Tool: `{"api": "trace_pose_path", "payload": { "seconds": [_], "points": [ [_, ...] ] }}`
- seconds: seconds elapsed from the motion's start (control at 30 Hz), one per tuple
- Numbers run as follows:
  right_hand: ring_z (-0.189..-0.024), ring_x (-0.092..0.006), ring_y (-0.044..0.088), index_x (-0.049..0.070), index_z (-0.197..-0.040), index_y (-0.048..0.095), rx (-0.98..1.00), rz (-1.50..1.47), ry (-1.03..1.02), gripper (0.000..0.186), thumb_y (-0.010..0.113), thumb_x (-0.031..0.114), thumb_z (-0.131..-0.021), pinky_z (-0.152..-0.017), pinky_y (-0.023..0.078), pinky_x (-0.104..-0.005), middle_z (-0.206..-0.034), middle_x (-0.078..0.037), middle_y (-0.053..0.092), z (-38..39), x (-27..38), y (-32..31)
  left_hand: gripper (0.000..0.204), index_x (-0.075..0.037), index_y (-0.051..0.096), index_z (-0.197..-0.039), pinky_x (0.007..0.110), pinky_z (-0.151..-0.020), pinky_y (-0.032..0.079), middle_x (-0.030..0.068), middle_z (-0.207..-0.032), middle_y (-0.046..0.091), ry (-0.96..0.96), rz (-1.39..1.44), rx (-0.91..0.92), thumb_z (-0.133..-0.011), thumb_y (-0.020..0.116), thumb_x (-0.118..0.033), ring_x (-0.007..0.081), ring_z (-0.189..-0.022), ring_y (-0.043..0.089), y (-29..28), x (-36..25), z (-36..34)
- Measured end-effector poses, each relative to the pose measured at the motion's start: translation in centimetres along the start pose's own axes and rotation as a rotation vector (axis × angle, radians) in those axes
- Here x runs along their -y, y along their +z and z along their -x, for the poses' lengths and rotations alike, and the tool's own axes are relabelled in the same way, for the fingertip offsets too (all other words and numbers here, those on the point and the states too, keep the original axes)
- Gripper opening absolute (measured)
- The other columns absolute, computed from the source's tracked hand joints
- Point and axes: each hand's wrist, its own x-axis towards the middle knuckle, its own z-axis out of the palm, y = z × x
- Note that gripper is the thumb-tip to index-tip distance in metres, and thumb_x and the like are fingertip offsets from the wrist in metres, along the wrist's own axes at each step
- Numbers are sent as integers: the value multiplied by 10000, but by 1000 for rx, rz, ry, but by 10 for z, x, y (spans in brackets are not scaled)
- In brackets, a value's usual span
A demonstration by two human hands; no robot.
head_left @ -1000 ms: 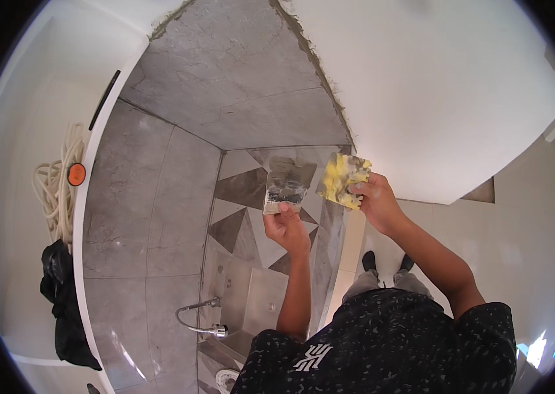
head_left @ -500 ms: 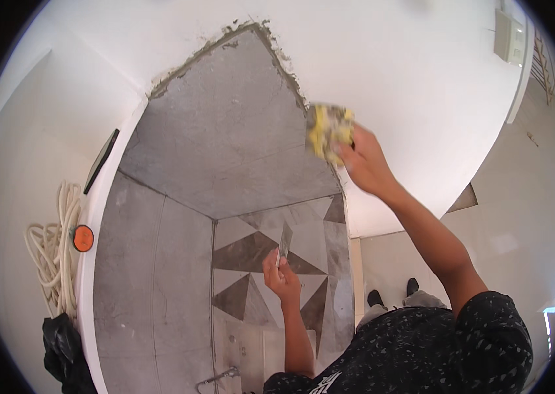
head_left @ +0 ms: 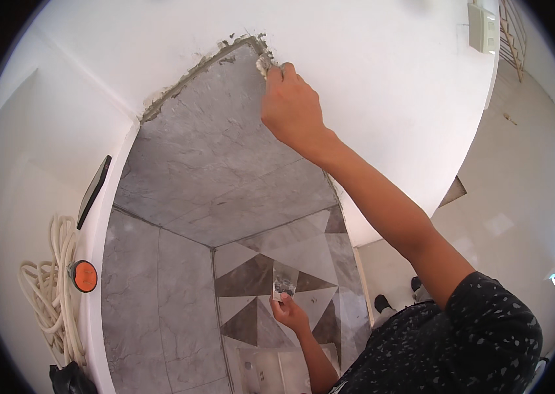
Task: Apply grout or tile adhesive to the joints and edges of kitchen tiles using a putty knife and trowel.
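My right hand reaches far forward with its fingers closed around a sponge. Only a small part of the sponge shows past the fingertips; it touches the mortar-covered edge near the top corner of the grey tiled wall. Rough grey mortar lines the border between the tiles and the white wall. Lower down, my left hand grips a flat scraper blade with grey smears on it, held up over the patterned floor tiles.
On the left, a white ledge carries a dark flat object, an orange round item, a coil of cream rope and a black bag. A pale switch box is on the white wall at upper right.
My right hand has moved up and left along the mortar edge with the sponge, toward the top corner. The scraper in my left hand has turned its flat face into view. The view has shifted.
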Motion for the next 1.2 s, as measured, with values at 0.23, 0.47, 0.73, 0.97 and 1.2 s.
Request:
{"api": "trace_pose_path", "payload": {
  "seconds": [0.23,0.47,0.73,0.97,1.2],
  "points": [
    [-709,-319,564,-59,-859,500,110,-52,-134,152,479,28,-736,-573,489,-411,-852,-210,508,12,-21,-23,386,68,537,-946,258,-646,422,90,-833,548,-59,66,18,-905,531,-316,141,-750,510,6,3,2],
    [-692,-343,563,-65,-875,452,124,17,49,163,490,21,-742,-561,483,-420,-883,-224,476,26,-8,0,386,65,537,-945,253,-629,421,80,-813,546,-26,116,18,-902,535,-318,126,-724,504,13,2,0],
    [-672,-354,567,-73,-849,423,196,18,113,158,495,-19,-719,-500,470,-431,-887,-250,448,40,-16,-7,373,77,535,-979,251,-626,419,91,-840,552,-67,78,27,-908,528,-289,130,-730,504,12,-3,6],
    [-727,-278,570,-28,-942,529,238,-88,-83,234,539,-4,-710,-600,491,-386,-920,-154,540,56,-19,-37,400,57,526,-941,271,-654,413,72,-808,540,-93,92,21,-891,550,-339,132,-739,489,4,0,5],
    [-804,-279,552,15,-999,593,-325,-303,-461,385,600,-72,-624,-714,463,-352,-954,-108,594,-24,-75,-10,386,62,546,-946,262,-629,420,84,-821,562,-39,36,-27,-899,539,-321,133,-721,511,-2,-4,10]
  ]
}}
